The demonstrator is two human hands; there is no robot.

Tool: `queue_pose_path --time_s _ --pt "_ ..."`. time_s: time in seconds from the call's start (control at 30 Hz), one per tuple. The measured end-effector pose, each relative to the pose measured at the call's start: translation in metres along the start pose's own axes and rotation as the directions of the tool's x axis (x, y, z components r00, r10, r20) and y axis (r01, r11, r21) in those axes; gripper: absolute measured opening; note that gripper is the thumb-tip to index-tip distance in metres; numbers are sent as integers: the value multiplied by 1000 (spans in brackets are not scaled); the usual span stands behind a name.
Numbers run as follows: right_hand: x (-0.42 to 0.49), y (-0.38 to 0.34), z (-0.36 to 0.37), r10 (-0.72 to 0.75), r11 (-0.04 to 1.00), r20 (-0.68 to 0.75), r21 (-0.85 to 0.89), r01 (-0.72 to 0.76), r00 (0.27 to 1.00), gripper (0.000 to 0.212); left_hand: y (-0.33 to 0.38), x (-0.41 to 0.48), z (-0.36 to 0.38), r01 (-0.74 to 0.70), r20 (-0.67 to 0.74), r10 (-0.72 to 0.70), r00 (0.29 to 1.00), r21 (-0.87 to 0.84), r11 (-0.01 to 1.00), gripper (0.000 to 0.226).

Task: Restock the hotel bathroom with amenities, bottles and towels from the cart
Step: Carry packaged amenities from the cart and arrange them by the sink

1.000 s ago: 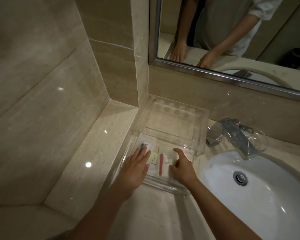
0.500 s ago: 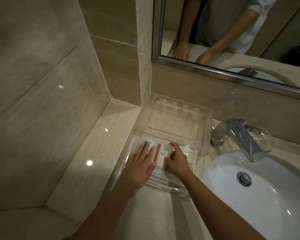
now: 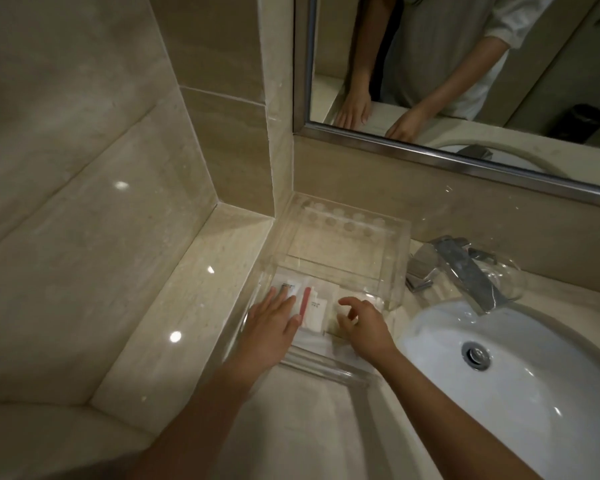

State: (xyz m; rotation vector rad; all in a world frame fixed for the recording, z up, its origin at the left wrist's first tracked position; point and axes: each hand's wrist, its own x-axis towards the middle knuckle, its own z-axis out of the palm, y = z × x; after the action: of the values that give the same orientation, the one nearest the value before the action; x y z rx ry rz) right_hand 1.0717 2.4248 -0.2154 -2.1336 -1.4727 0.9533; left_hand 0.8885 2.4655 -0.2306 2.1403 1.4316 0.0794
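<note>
Amenity packets point(image 3: 314, 308) in clear tray point(image 3: 326, 367) on counter point(image 3: 291, 427): left hand point(image 3: 271, 327) flat, fingers straight, pinning them; right hand point(image 3: 368, 329) fingers curled over one, hold unclear; best squared side by side, gently.

No text here can be read. In the tray point(image 3: 326, 368) two white packets carry small dark print, but it is too small and blurred to make out. The left packet point(image 3: 297, 284), at the tray's left end, has a short dark line of print. The middle packet point(image 3: 318, 311), near the tray's middle, has what look like two short lines of print.
</note>
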Motion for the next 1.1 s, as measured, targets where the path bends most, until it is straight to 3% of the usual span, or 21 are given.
queue_pose_path --time_s 0.17,0.33,0.53,0.67,0.9,1.0,1.1 --pt "-28 9 -30 -50 998 77 35 47 996 25 30 -31 -27 55 71 -42 997 -192 980 32" --pt "-55 16 -56 -151 988 193 44 145 969 21 59 -75 -30 149 175 -105 979 -267 952 35" --pt "-97 11 -74 -286 954 383 25 300 878 22 85 -147 -25 255 187 -206 960 -296 920 34" --pt "-131 3 -76 -363 911 483 6 411 797 22 98 -203 -18 289 101 -270 957 -344 894 36" --pt "-196 -35 -44 -500 759 631 -10 650 593 23 108 -316 -4 408 -6 -444 896 -381 830 33" --pt "-231 -60 -18 -546 647 695 -4 762 467 23 108 -376 1 478 -81 -543 836 -380 792 32" --pt "-274 -86 13 -571 511 765 49 858 296 22 109 -441 10 569 -119 -662 740 -414 711 34"
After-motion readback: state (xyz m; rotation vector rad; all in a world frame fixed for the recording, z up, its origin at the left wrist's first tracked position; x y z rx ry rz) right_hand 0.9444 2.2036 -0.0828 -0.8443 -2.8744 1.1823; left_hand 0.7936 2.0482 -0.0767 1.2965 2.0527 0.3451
